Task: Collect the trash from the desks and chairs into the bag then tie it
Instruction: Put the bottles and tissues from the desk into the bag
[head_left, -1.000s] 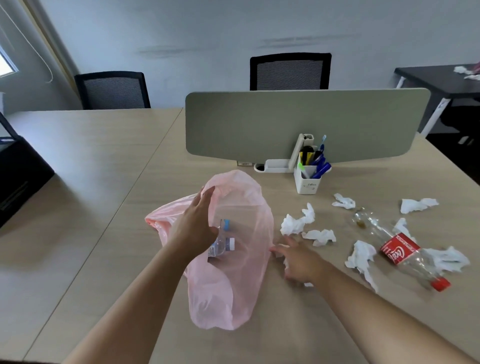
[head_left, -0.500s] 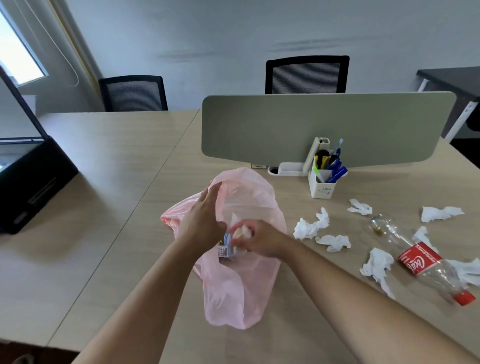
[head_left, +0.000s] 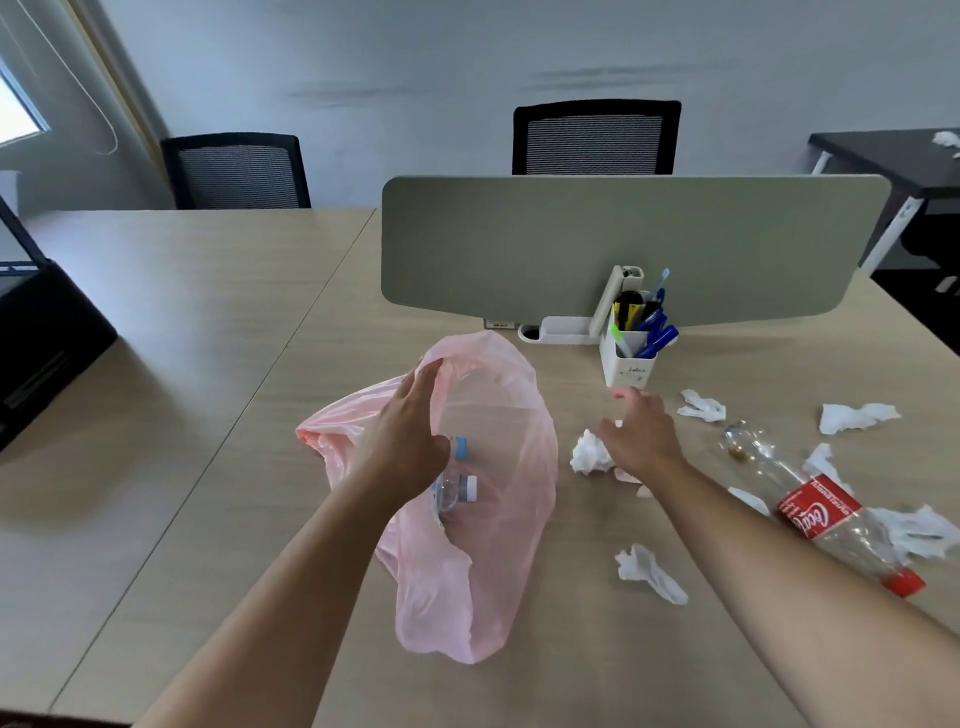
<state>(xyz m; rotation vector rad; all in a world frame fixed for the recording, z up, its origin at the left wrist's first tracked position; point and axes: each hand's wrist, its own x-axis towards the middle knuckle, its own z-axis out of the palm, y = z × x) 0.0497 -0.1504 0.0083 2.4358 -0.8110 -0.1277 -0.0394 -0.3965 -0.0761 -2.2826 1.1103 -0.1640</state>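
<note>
Nearest, in front of the pink bag (head_left: 467, 597): a run of wooden desk (head_left: 545, 691) down to the bottom of the view, crossed only by two bare forearms. Just right of the bag's closed end, a twisted tissue (head_left: 649, 571), apart from the film. Further right of the bag, a cola bottle (head_left: 821, 519) on its side with its red cap toward the camera, hemmed by torn tissues (head_left: 919, 530) (in touch with it at places). Left of the bag, a seam between two desktops, then broad wood as far as a black device (head_left: 41, 353) at the view's edge.

The bag itself slumped on the desk, mouth lifted; inside, a small clear bottle (head_left: 454, 491) with a white cap.

At the bag's mouth, the left hand (head_left: 410, 436): palm turned right, fingers nearly straight and close together, tips against the raised rim, thumb low toward the small bottle; no pinch of film plainly seen.

Right of the bag, the right hand (head_left: 641, 436): palm down, fingers spread wide and holding nothing, tips blurred, poised over a crumpled tissue ball (head_left: 589, 452) just beside the bag's flank.

Beyond the bag and to its right, a white pen pot (head_left: 626, 364), with more tissues (head_left: 857, 415) further right. Behind the bag, a grey-green divider screen (head_left: 623, 249) upright across the desk's far edge. Past that, two black mesh chairs (head_left: 597, 137), and far right a dark desk (head_left: 883, 156).
</note>
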